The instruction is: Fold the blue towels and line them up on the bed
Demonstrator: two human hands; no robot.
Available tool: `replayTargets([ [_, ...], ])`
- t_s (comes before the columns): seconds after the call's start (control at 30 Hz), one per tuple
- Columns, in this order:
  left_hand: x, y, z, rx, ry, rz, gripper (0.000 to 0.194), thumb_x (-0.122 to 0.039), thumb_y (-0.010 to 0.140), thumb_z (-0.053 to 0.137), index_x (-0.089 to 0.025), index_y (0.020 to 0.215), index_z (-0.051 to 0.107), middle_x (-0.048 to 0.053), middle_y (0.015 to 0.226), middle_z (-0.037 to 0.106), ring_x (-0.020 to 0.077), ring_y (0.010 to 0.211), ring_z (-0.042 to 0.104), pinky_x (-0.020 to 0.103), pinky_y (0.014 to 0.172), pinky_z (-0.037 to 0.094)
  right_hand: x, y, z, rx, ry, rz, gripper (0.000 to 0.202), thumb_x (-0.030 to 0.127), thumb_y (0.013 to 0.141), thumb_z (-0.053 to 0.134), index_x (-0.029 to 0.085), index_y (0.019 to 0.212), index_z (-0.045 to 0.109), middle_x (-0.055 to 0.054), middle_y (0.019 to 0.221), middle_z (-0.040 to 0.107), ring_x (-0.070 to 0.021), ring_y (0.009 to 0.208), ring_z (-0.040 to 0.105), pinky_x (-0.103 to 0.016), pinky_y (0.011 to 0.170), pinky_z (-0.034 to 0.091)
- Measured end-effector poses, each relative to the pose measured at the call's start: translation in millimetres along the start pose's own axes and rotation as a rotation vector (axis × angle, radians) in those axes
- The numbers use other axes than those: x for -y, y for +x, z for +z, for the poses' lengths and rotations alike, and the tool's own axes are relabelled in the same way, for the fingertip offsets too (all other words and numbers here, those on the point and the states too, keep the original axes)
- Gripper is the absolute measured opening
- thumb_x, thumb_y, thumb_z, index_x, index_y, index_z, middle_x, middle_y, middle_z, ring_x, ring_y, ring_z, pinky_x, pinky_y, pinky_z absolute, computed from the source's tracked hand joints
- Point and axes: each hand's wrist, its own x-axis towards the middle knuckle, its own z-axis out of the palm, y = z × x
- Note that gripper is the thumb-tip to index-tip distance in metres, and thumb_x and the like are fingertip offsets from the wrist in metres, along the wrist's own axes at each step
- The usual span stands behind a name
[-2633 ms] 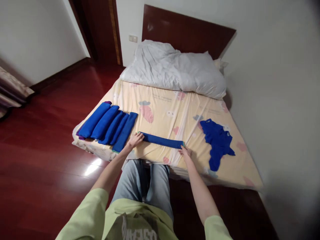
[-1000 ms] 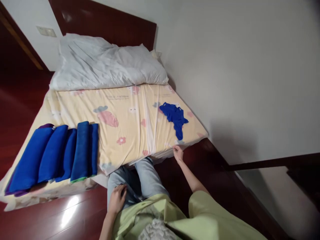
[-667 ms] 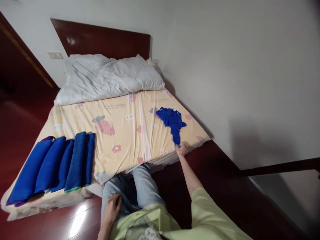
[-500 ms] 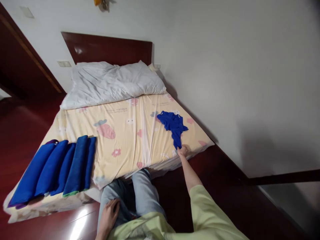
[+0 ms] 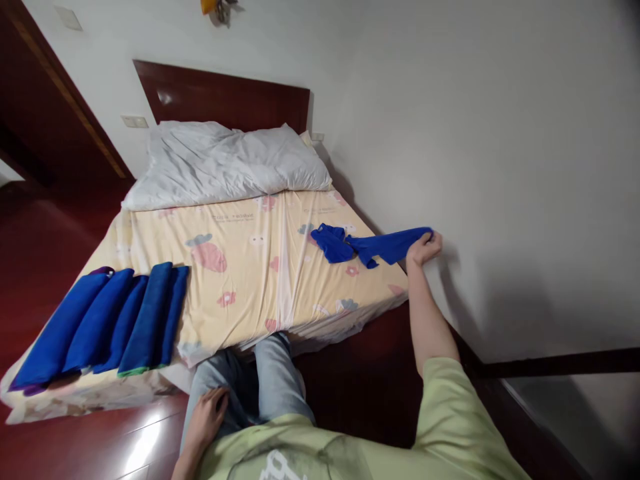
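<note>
Out past the bed's right edge, my right hand (image 5: 425, 248) is closed on one end of a crumpled blue garment (image 5: 390, 245). The garment is stretched from my fingers back to a bunched part that lies on the bed, and its exact kind is hard to tell. My left hand (image 5: 209, 410) rests on my left thigh, holding nothing, its fingers loosely laid on the jeans. Several folded or rolled blue cloths (image 5: 100, 327) lie side by side on the bed's front left corner, one with a green edge and one with purple showing.
The bed (image 5: 255, 280) has a yellowish printed sheet. A grey-white quilt or pillow (image 5: 230, 167) lies against the dark red headboard (image 5: 225, 93). White wall (image 5: 480, 167) stands close on the right. Dark red floor (image 5: 345, 373) shows in front and at left.
My right hand has moved up and to the right, drawing the end of the blue garment out past the bed's edge. The left hand stays on the thigh.
</note>
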Motion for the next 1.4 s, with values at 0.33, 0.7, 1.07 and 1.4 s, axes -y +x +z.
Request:
replayTargets([
  [0.33,-2.9,-4.9,-1.2,0.009,-0.01,-0.021,0.037,-0.043,0.092,0.044,-0.022,0.093,0.074,0.007,0.096,0.077,0.0272,0.091,0.072,0.041,0.085,0.056,120.8,39.8,4.9,-0.312,-0.013,-0.486,0.029,0.031,0.099,0.044,0.013,0.1,0.068,-0.013,0.098,0.069,-0.0235,0.097,0.066,-0.041,0.092,0.053],
  [0.7,-130.6,43.2,-57.3,-0.185,-0.43,0.117,0.036,-0.046,0.099,0.048,-0.019,0.106,0.072,0.008,0.103,0.075,0.0211,0.09,0.072,0.032,0.082,0.059,247.8,-72.1,-4.4,0.347,0.046,-0.82,0.016,0.029,0.086,0.069,0.017,0.093,0.078,-0.004,0.081,0.074,-0.0166,0.073,0.069,-0.028,0.068,0.057],
  [1.07,-280.4,99.4,-154.3,-0.484,-0.598,0.447,0.041,-0.048,0.088,0.071,-0.022,0.118,0.06,0.007,0.108,0.066,0.0199,0.095,0.066,0.033,0.084,0.057,333.7,-167.9,-67.8,0.667,0.236,-0.799,0.014,0.033,0.075,0.084,0.024,0.072,0.073,0.002,0.062,0.068,-0.0158,0.051,0.062,-0.026,0.044,0.051],
  [1.4,-251.4,84.9,-134.0,-0.415,-0.446,0.422,0.043,-0.01,0.083,0.057,-0.023,0.124,0.056,0.009,0.117,0.059,0.0222,0.107,0.061,0.036,0.096,0.052,351.8,-194.0,-78.9,0.607,0.299,-0.742,0.011,0.026,0.067,0.085,0.022,0.072,0.076,0.0,0.063,0.071,-0.0135,0.052,0.061,-0.024,0.046,0.046],
])
